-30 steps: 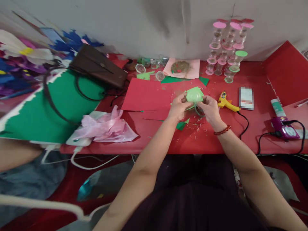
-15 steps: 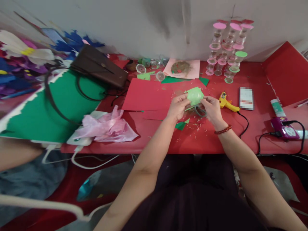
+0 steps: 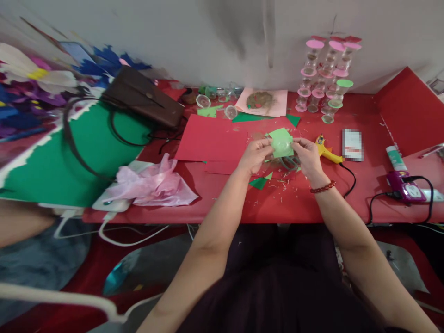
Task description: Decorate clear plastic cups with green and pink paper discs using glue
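Note:
A light green paper square with a small clear cup on it [image 3: 282,142] is held up over the red table [image 3: 298,203]. My left hand [image 3: 254,156] pinches its left edge. My right hand [image 3: 307,157] grips its right side, with the green handles of scissors [image 3: 289,162] showing just under the fingers. A red bead bracelet [image 3: 322,187] sits on my right wrist. Green paper offcuts [image 3: 261,181] and fine scraps lie on the table below my hands.
Red paper sheets [image 3: 211,143] lie left of my hands, a yellow glue gun [image 3: 326,150] right. Stacked clear cups with pink and green lids [image 3: 324,78] stand behind. Pink tissue [image 3: 152,182], a green sheet [image 3: 65,157], a brown bag [image 3: 144,95], and a purple device [image 3: 405,189] are around.
The green paper with the cup has turned slightly in my hands and sits a little lower. The camera view has shifted a bit; both hands keep their grip.

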### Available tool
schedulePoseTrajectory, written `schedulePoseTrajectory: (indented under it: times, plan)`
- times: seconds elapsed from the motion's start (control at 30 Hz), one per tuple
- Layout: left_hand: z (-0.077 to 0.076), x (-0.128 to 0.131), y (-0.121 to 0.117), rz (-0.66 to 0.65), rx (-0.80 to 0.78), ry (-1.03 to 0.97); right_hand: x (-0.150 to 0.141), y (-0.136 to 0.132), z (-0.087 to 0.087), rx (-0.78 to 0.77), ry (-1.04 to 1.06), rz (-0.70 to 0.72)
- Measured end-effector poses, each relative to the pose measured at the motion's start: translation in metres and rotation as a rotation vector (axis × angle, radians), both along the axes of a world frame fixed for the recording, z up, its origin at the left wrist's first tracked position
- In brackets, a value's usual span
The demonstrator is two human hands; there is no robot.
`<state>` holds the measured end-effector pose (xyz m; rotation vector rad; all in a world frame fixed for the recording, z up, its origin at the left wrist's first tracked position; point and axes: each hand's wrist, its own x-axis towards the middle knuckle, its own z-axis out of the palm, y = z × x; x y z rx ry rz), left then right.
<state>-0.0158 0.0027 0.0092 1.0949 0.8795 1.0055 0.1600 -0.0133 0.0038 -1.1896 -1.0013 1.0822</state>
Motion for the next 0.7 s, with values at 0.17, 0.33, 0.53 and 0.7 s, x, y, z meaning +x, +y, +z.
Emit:
schedulePoseTrajectory:
  times: [0.17,0.33,0.53,0.7]
  plan:
    - [-0.006,-0.002,0.003,0.064,0.006,0.005,0.005,0.0,0.006,0.045,-0.079,0.047]
    - [-0.006,-0.004,0.004,0.07,0.066,-0.007,0.005,-0.005,0.012,0.071,-0.115,0.09]
    - [-0.001,-0.006,0.003,0.116,0.233,0.041,0.004,-0.01,0.016,0.113,-0.181,0.125]
    - [-0.004,-0.007,0.005,0.187,0.327,0.085,0.002,-0.013,0.019,0.198,-0.287,0.131]
